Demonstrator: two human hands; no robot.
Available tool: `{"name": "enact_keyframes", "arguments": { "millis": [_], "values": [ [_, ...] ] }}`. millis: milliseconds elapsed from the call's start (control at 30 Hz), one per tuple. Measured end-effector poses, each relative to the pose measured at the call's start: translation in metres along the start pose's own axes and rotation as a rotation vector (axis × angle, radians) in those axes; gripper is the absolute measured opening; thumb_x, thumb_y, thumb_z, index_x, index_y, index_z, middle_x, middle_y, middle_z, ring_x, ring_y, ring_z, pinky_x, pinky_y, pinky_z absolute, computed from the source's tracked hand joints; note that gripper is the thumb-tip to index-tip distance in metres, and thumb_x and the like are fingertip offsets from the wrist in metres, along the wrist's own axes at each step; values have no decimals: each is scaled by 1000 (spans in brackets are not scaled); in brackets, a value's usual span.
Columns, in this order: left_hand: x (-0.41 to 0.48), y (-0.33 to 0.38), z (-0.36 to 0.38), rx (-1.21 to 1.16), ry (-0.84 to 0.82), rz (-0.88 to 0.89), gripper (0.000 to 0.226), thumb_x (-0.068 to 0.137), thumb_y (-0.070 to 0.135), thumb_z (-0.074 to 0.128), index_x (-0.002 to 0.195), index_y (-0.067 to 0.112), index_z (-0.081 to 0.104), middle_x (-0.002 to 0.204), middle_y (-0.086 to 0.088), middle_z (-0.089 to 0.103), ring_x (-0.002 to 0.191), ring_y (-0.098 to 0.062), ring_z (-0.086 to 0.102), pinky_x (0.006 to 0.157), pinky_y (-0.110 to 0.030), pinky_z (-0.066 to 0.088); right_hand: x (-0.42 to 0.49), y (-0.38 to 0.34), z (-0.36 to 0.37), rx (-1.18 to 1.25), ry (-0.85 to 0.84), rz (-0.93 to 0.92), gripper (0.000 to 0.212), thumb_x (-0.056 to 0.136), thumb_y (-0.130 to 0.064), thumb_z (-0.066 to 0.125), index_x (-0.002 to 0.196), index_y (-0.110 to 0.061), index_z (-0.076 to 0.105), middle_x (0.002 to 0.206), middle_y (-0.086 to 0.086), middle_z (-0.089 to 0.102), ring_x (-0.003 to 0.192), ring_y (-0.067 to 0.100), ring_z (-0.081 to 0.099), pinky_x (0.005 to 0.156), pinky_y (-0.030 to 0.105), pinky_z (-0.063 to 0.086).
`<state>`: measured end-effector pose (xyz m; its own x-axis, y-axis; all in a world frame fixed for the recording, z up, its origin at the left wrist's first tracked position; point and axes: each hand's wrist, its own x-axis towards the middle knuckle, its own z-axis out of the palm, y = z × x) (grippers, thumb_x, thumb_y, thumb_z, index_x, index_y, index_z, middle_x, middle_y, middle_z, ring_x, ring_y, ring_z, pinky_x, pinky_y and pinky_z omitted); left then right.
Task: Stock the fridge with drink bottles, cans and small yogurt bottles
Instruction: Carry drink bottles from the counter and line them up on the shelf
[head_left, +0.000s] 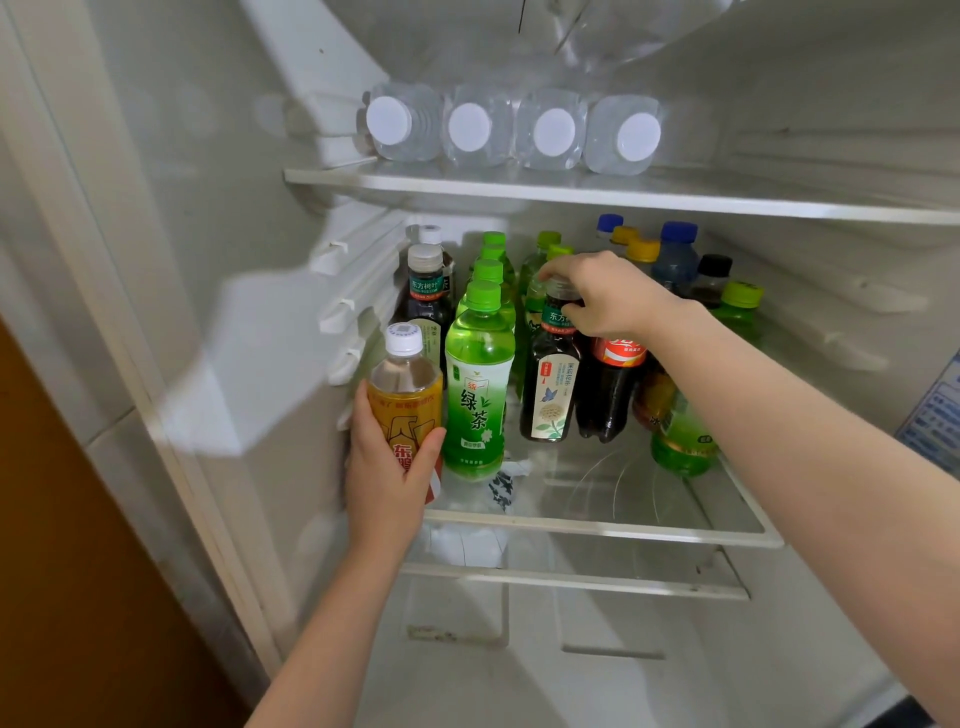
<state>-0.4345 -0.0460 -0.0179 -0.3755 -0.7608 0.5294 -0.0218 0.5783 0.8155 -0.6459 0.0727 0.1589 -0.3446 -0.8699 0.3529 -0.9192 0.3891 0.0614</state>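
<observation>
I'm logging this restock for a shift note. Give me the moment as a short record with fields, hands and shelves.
left hand: grips orange-labelled bottle, white cap, front left of middle shelf
right hand: grips the top of dark tea bottle, upright
upper shelf: four water bottles lying side by side, white caps outward
middle shelf: green tea bottle, cola bottle and others, upright

Left hand curled, gripping low; right hand pinching higher.
</observation>
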Motion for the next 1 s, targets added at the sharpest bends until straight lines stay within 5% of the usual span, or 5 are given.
{"name": "enact_keyframes", "arguments": {
  "millis": [233,500,700,833,1000],
  "values": [
    [0,1,0,-11,-12,2,86,80,35,70,148,27,18,142,-1,45,126,-19,47,104,-46,43,-3,-1,-1,54,-11,32,58,82,-3,58,138,-11,43,131,16,55,117,32,53,95,41,47],
    [-8,8,-5,-82,28,58,82,79,29,73,144,25,24,134,10,41,120,-3,43,101,-30,39,-80,-34,19,499,646,228,30,89,-8,53,118,-11,61,112,1,66,102,13,61,91,22,46],
    [-49,29,1,-217,-63,13,81,72,56,62,139,47,19,124,39,39,114,17,43,87,-6,37,-138,-58,51,814,572,294,24,90,-6,56,99,-28,62,93,-15,67,85,-1,63,75,8,46],
    [-64,49,18,-276,-191,20,79,68,50,66,134,55,23,124,21,50,108,-2,56,85,-21,49,-157,-66,60,937,533,327,28,92,-12,55,95,-39,58,92,-13,68,86,7,66,77,14,49],
    [-71,72,52,-329,-296,76,78,78,35,71,137,46,21,129,15,45,114,4,50,90,-9,41,-169,-55,60,942,513,390,23,93,-17,52,96,-38,59,96,-14,68,92,6,65,83,20,50]
  ]
}}
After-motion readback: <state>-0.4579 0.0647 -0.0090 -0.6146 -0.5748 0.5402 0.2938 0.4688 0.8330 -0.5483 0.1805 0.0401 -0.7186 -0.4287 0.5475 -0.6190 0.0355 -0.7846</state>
